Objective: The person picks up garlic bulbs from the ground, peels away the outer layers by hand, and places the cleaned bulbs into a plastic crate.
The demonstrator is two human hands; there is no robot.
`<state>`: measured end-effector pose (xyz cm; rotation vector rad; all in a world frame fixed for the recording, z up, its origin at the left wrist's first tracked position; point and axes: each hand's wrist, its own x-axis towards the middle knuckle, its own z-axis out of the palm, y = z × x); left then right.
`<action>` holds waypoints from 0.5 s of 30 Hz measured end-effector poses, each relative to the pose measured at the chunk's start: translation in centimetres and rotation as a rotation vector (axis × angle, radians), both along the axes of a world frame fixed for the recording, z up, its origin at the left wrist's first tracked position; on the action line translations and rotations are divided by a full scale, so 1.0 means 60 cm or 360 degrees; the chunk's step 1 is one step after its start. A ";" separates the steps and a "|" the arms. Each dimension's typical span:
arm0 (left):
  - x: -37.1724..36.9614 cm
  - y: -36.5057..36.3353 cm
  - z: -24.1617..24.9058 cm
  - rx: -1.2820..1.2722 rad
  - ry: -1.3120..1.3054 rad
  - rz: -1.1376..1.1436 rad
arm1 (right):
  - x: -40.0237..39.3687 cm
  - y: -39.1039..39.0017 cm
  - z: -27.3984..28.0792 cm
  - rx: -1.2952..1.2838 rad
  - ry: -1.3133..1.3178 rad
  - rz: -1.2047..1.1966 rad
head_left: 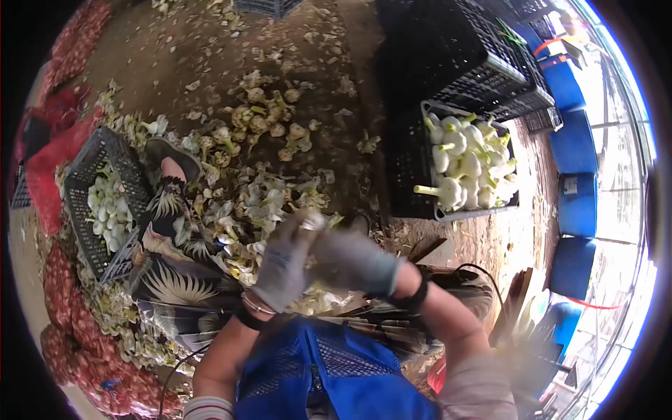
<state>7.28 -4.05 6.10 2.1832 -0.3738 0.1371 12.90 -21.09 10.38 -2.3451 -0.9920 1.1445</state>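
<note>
Both my hands are in grey gloves and close together above my lap. My left hand (283, 266) is closed around a pale bulb (311, 220), whose top shows at the fingertips. Just to its right, my right hand (353, 259) is smeared by motion, its fingers against or very near the bulb; what it holds, if anything, cannot be made out. Below and beyond the hands lie loose whitish peelings (262, 199). Several untrimmed bulbs with leafy bits (259, 122) lie on the ground farther ahead.
At right, a crate (439, 216) full of peeled white bulbs stands beside stacked black crates (483, 87). On the left is a dark crate (78, 185) with small white bulbs. Red mesh sacks (98, 371) line the left edge. Blue containers (577, 203) stand far right.
</note>
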 end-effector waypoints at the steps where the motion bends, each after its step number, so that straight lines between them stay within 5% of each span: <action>1: -0.011 0.026 -0.048 -0.0119 0.0270 -0.0032 | 0.006 0.009 -0.012 0.0005 0.0016 0.0025; 2: -0.026 0.050 -0.096 -0.0247 0.0543 -0.0066 | 0.014 0.012 -0.026 0.0587 0.0097 -0.0145; 3: -0.040 0.067 -0.135 -0.0137 0.0327 0.0374 | 0.028 0.011 -0.036 0.1157 0.0173 -0.0328; 4: -0.044 0.098 -0.168 -0.0199 0.0534 0.0621 | 0.064 0.004 -0.027 0.0989 0.0238 -0.0486; 5: -0.043 0.122 -0.181 -0.0260 0.0750 0.0867 | 0.097 0.010 -0.062 0.1298 -0.0024 -0.0572; 7: -0.039 0.150 -0.196 -0.0524 0.0912 0.1007 | 0.155 0.010 -0.140 0.0593 0.0149 -0.0992; 9: -0.022 0.158 -0.165 -0.0922 0.1127 0.1223 | 0.210 0.034 -0.243 0.0488 -0.0284 -0.0986; 10: -0.020 0.153 -0.170 -0.0916 0.1147 0.1260 | 0.238 0.058 -0.279 0.0486 -0.0248 -0.0965; 12: -0.017 0.153 -0.184 -0.0869 0.1172 0.1278 | 0.282 0.108 -0.350 -0.0202 -0.0105 -0.1056; 15: -0.021 0.146 -0.213 -0.0836 0.1196 0.1191 | 0.290 0.166 -0.438 -0.0363 -0.0276 -0.1072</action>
